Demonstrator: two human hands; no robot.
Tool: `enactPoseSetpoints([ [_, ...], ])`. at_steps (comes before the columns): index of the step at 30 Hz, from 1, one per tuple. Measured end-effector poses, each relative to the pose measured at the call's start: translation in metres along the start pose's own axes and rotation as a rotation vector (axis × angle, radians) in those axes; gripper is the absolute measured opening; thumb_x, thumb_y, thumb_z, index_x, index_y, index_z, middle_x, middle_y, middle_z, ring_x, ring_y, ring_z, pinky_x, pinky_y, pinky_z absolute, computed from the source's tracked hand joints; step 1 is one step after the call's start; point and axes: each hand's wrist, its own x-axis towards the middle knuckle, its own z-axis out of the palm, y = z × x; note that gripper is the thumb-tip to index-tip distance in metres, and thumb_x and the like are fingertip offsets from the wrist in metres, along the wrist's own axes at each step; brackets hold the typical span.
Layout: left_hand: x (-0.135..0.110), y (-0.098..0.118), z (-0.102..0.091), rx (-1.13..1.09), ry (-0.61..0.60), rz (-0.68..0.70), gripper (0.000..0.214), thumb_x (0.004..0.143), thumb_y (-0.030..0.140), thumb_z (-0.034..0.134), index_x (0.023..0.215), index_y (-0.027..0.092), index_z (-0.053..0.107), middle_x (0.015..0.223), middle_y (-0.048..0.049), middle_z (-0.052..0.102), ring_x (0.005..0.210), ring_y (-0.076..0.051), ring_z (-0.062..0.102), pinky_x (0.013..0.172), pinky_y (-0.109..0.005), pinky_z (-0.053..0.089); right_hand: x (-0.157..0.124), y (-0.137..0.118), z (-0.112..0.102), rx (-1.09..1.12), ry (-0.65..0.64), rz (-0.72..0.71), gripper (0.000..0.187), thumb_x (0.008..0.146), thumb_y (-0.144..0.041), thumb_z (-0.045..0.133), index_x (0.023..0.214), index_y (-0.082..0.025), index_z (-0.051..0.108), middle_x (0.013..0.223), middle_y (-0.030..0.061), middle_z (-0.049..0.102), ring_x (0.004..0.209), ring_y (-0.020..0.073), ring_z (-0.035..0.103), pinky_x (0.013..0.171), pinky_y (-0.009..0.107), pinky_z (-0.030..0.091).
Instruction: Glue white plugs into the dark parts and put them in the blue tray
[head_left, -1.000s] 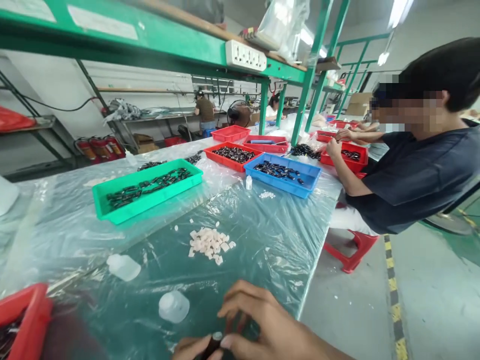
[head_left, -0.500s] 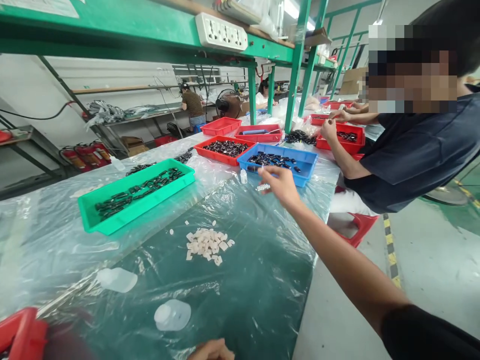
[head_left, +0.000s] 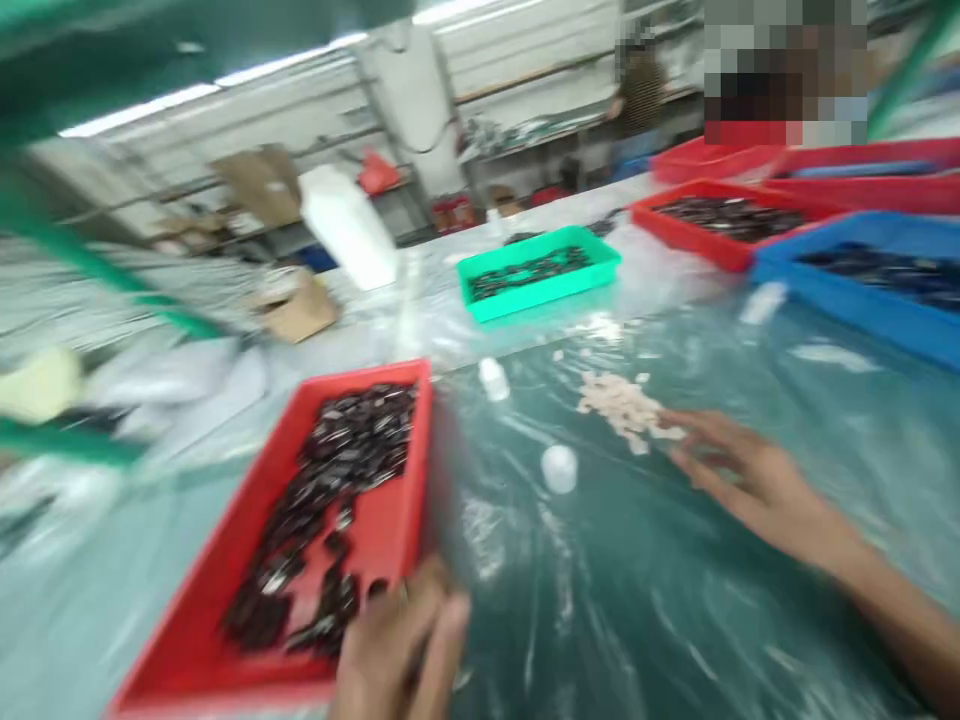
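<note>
My right hand reaches out over the green table, its fingers stretched and slightly apart. Its fingertips are at the edge of a pile of small white pieces; blur hides whether one is touched. At the bottom, my left hand is closed, fingers curled, by the near right corner of a red tray. Small glossy black parts lie in that tray. A dark spot shows at the left fingertips, too smeared to name. Between the hands stand a small white bottle and a second one, seen from its top.
Farther back is a green tray of black parts. To the right stand a red tray and a blue tray, with a white bottle beside them. A blurred white object shows at upper left. Clear plastic film covers the table.
The view has swung left, bringing the near red tray into sight. My right hand has gone from beside the blue tray to the white pile. More of my left hand shows, by the red tray.
</note>
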Motion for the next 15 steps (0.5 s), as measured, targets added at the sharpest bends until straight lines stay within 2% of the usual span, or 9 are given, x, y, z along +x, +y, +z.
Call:
enactPoseSetpoints([
  [1, 0.006, -0.015, -0.016, 0.138, -0.015, -0.007, 0.039, 0.106, 0.033, 0.040, 0.070, 0.023, 0.050, 0.060, 0.0044, 0.048, 0.052, -0.013, 0.051, 0.053, -0.026, 0.042, 0.003, 0.002, 0.000, -0.009, -0.032, -0.014, 0.038, 0.091, -0.054, 0.066, 0.122, -0.033, 0.071, 0.114, 0.0140, 0.072, 0.084, 0.0262, 0.074, 0.063, 0.039, 0.063],
  [4, 0.027, -0.063, -0.061, 0.411, 0.020, -0.088, 0.011, 0.100, 0.026, 0.054, 0.091, 0.020, 0.058, 0.077, -0.0003, 0.062, 0.068, -0.018, 0.062, 0.065, -0.030, 0.050, 0.017, 0.010, 0.007, -0.016, -0.122, -0.108, 0.044, 0.084, -0.058, 0.069, 0.124, -0.038, 0.069, 0.110, 0.0151, 0.073, 0.073, 0.0269, 0.075, 0.046, 0.032, 0.058],
  [6, 0.041, -0.086, -0.075, 0.535, -0.036, -0.090, 0.008, 0.099, 0.021, 0.058, 0.103, 0.016, 0.063, 0.097, -0.0056, 0.068, 0.083, -0.020, 0.068, 0.074, -0.036, 0.056, 0.026, 0.011, 0.017, -0.019, -0.212, -0.182, 0.049, 0.082, -0.059, 0.071, 0.126, -0.039, 0.067, 0.107, 0.0139, 0.073, 0.067, 0.0251, 0.075, 0.043, 0.030, 0.057],
  [7, 0.047, -0.093, -0.076, 0.578, -0.078, -0.071, 0.016, 0.099, 0.021, 0.060, 0.114, 0.015, 0.063, 0.111, -0.0081, 0.068, 0.095, -0.022, 0.069, 0.081, -0.040, 0.058, 0.030, 0.010, 0.023, -0.031, -0.270, -0.196, 0.050, 0.081, -0.058, 0.073, 0.127, -0.039, 0.066, 0.107, 0.0134, 0.073, 0.066, 0.0240, 0.074, 0.043, 0.029, 0.057],
  [9, 0.059, -0.098, -0.066, 0.642, -0.178, -0.011, 0.023, 0.099, 0.022, 0.064, 0.121, 0.016, 0.064, 0.125, -0.0096, 0.066, 0.109, -0.025, 0.067, 0.090, -0.045, 0.059, 0.039, 0.004, 0.037, -0.073, -0.372, -0.167, 0.054, 0.079, -0.053, 0.078, 0.129, -0.037, 0.064, 0.107, 0.0132, 0.073, 0.064, 0.0224, 0.073, 0.047, 0.029, 0.059],
  [12, 0.073, -0.095, -0.040, 0.712, -0.291, 0.037, 0.021, 0.097, 0.024, 0.068, 0.116, 0.015, 0.066, 0.123, -0.0089, 0.068, 0.109, -0.025, 0.068, 0.089, -0.045, 0.061, 0.050, -0.008, 0.058, -0.101, -0.446, -0.121, 0.054, 0.077, -0.052, 0.080, 0.123, -0.030, 0.063, 0.104, 0.0122, 0.072, 0.067, 0.0228, 0.072, 0.055, 0.033, 0.062],
  [15, 0.084, -0.096, -0.028, 0.749, -0.300, 0.001, 0.021, 0.097, 0.026, 0.068, 0.115, 0.014, 0.067, 0.118, -0.0085, 0.069, 0.103, -0.024, 0.070, 0.086, -0.043, 0.061, 0.055, -0.018, 0.073, -0.084, -0.509, -0.157, 0.042, 0.080, -0.054, 0.076, 0.111, -0.028, 0.064, 0.106, 0.0098, 0.072, 0.079, 0.0246, 0.075, 0.061, 0.032, 0.064],
])
